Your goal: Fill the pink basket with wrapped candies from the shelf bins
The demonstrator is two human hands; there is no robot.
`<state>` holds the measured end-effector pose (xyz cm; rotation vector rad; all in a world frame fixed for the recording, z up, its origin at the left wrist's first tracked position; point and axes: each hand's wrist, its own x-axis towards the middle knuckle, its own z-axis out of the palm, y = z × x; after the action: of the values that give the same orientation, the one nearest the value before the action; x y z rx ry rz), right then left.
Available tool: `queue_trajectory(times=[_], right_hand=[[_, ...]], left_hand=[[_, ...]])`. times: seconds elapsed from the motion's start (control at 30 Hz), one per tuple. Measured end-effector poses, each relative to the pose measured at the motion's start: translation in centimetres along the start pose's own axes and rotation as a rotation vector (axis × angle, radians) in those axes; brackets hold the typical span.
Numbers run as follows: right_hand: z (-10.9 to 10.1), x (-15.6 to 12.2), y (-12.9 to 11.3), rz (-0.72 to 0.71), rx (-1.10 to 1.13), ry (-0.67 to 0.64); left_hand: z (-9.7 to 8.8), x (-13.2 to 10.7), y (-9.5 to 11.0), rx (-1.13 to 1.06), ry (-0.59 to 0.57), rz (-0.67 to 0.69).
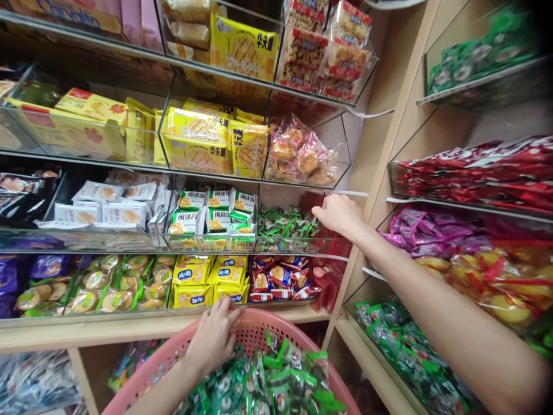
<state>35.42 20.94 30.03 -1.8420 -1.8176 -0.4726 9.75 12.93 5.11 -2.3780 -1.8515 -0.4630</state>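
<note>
My left hand [213, 337] grips the far rim of a pink plastic basket [254, 329], fingers curled over the edge. The basket is full of small green-wrapped candies [276, 383]. My right hand [337, 214] reaches forward into a clear shelf bin [302, 242] that holds the same green-wrapped candies [283, 227]. Its fingers are bent down over the pile, knuckles up; what they hold, if anything, is hidden.
Clear acrylic bins of packaged snacks fill the wooden shelves: yellow biscuit packs [203, 141], green-and-white packs [213, 216], red packs [279, 279]. To the right, another shelf unit holds red [475, 173], purple [415, 227] and green [401, 351] sweets.
</note>
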Motion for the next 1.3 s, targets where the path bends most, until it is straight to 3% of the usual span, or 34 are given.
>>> queue_trajectory(times=[0.1, 0.17, 0.37, 0.47, 0.67, 0.87, 1.3], right_hand=[[-0.7, -3.7, -0.4, -0.063, 0.121, 0.036], [-0.5, -6.8, -0.9, -0.158, 0.247, -0.047], [1.8, -14.4, -1.1, -0.494, 0.457, -0.705], [2.6, -16.3, 0.6, -0.524, 0.405, -0.845], [2.7, -18.5, 3.5, -0.445, 0.357, -0.860], [4.7, -19.9, 4.5, -0.395, 0.383, -0.835], [6.8, -20.0, 6.6, -0.230, 0.379, -0.664]], left_hand=[[-0.4, 0.0, 0.2, 0.022, -0.001, 0.016], [-0.6, 0.0, 0.3, 0.034, -0.007, 0.022], [-0.6, 0.1, 0.3, 0.035, -0.011, 0.039], [-0.7, 0.0, 0.2, 0.046, 0.006, 0.052], [-1.1, -0.2, 0.5, 0.044, 0.001, 0.051], [-0.9, -0.2, 0.5, 0.056, 0.011, 0.059], [-0.8, 0.1, 0.4, 0.040, -0.015, 0.054]])
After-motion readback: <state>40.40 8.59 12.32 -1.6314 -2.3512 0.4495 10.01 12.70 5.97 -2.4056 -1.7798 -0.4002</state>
